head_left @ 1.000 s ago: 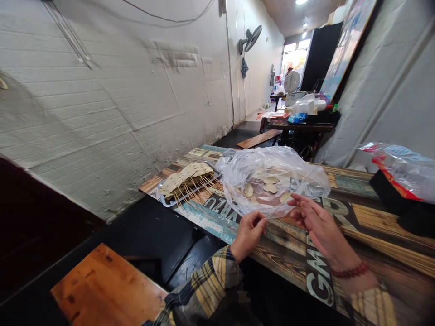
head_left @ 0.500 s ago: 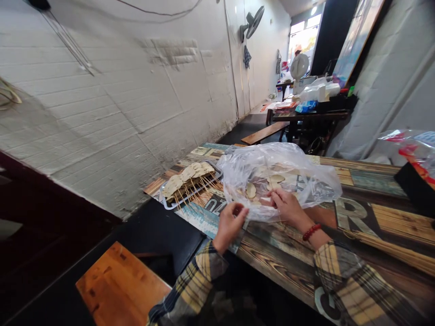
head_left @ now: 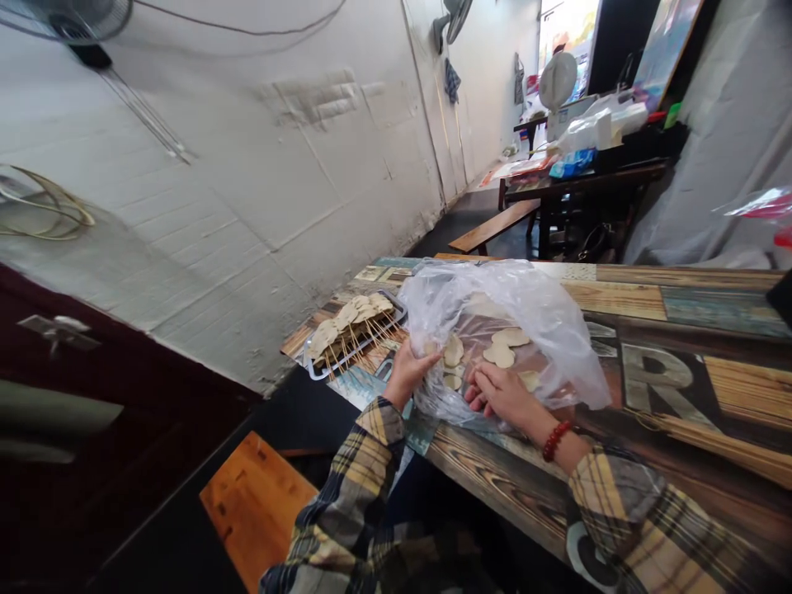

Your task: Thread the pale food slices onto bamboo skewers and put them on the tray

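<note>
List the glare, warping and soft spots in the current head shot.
Head view: the far doorway is blown out to white; the plastic bag carries pale sheen that veils the slices inside; wide-angle warp tilts the wall and stretches the table; the left hand gripping the bag is fairly sharp, while the plaid sleeve at the bottom corner smears.

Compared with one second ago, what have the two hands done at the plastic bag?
The left hand moved forward from the near edge and now grips the plastic bag on its left side. The right hand moved left from beside the bag and rests at its near edge. The bag, the tray of skewers and the table stayed put.
</note>
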The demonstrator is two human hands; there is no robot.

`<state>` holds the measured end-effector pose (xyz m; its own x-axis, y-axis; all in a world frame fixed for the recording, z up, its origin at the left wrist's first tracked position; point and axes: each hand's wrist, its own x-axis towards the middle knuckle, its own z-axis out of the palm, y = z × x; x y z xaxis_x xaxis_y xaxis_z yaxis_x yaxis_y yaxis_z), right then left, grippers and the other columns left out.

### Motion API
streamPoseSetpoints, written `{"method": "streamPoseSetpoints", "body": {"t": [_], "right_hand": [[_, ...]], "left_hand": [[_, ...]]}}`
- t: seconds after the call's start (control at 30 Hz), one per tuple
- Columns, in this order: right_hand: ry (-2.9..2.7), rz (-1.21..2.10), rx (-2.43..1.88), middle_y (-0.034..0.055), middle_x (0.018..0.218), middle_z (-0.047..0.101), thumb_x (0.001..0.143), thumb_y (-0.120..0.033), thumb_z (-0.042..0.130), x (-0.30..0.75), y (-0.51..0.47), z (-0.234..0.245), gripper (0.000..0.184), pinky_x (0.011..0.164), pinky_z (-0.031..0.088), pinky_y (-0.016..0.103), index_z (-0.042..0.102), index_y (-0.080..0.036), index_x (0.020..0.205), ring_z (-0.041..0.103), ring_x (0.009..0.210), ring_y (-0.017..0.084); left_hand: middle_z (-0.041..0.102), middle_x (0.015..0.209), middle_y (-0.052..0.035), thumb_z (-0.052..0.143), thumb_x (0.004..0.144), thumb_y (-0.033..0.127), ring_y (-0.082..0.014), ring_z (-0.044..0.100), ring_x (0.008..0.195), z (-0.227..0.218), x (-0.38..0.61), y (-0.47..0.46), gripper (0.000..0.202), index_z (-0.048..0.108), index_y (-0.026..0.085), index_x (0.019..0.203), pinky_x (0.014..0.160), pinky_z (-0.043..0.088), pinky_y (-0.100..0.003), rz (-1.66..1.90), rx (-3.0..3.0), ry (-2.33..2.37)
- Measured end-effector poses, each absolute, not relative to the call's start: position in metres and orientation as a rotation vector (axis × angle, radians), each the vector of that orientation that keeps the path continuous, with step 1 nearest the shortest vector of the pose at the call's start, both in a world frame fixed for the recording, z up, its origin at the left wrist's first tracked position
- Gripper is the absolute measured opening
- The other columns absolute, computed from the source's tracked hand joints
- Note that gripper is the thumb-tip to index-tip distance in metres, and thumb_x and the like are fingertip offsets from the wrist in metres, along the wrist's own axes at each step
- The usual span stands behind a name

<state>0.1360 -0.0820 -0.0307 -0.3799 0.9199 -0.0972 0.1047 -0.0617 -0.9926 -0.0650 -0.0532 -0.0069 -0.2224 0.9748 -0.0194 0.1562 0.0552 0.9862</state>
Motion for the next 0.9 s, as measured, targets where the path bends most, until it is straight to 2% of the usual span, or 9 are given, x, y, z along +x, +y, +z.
{"method": "streamPoseSetpoints", "body": {"t": [0.07,0.13,0.23,0.4,0.5,0.7,0.9], "right_hand": [[-1.495,1.526,-1.114,-0.0012,0.064,0.066,0.091,-0.026,0.039,0.136,-0.083,-0.031,0.019,0.038,0.047,0.019,0.052,-0.024,0.077,0.065,0.050,0.013],[-1.457,1.523,-1.110,-0.0019,0.063,0.066,0.091,-0.026,0.040,0.137,-0.082,-0.031,0.018,0.039,0.047,0.018,0.051,-0.023,0.077,0.065,0.050,0.012],[-1.403,1.494,-1.109,-0.0014,0.066,0.066,0.090,-0.027,0.041,0.138,-0.078,-0.034,0.017,0.040,0.048,0.017,0.051,-0.022,0.077,0.065,0.051,0.011],[-1.349,1.424,-1.120,-0.0005,0.071,0.068,0.091,-0.031,0.038,0.142,-0.072,-0.038,0.017,0.043,0.051,0.020,0.050,-0.023,0.081,0.067,0.057,0.012],[-1.361,1.396,-1.102,0.0015,0.076,0.069,0.092,-0.033,0.037,0.143,-0.070,-0.041,0.021,0.046,0.053,0.024,0.050,-0.025,0.079,0.068,0.059,0.014],[-1.392,1.349,-1.070,0.0028,0.084,0.071,0.093,-0.035,0.038,0.142,-0.068,-0.047,0.021,0.051,0.056,0.028,0.051,-0.026,0.079,0.069,0.066,0.017],[-1.356,1.314,-1.064,0.0044,0.083,0.069,0.093,-0.034,0.038,0.142,-0.065,-0.049,0.022,0.059,0.059,0.032,0.051,-0.026,0.077,0.067,0.068,0.017]], "left_hand": [[0.069,0.075,-0.0052,0.086,0.051,0.031,-0.0204,0.064,0.072,-0.004,-0.064,-0.058,0.044,0.066,0.012,0.086,0.069,0.050,-0.031,1.181,1.018,1.372],[0.068,0.070,-0.0049,0.086,0.054,0.029,-0.0168,0.062,0.062,-0.001,-0.063,-0.063,0.040,0.067,0.011,0.083,0.065,0.051,-0.030,1.179,0.900,1.283],[0.071,0.076,-0.0055,0.084,0.059,0.027,-0.0154,0.064,0.062,0.005,-0.058,-0.069,0.036,0.067,0.012,0.087,0.065,0.054,-0.030,1.221,0.828,1.179],[0.072,0.084,-0.0081,0.080,0.068,0.032,-0.0195,0.068,0.071,0.017,-0.049,-0.071,0.036,0.068,0.013,0.096,0.069,0.057,-0.033,1.177,0.825,1.039],[0.072,0.079,-0.0074,0.082,0.064,0.030,-0.0179,0.067,0.065,0.023,-0.041,-0.070,0.035,0.068,0.012,0.091,0.065,0.055,-0.031,1.207,0.824,1.059],[0.066,0.065,-0.0005,0.087,0.054,0.024,-0.0094,0.057,0.051,0.030,-0.027,-0.068,0.037,0.066,0.013,0.082,0.053,0.047,-0.022,1.303,0.849,1.140],[0.063,0.060,0.0006,0.083,0.061,0.041,-0.0087,0.051,0.048,0.018,-0.029,-0.060,0.036,0.068,0.015,0.080,0.046,0.040,-0.021,1.302,0.875,1.304]]}}
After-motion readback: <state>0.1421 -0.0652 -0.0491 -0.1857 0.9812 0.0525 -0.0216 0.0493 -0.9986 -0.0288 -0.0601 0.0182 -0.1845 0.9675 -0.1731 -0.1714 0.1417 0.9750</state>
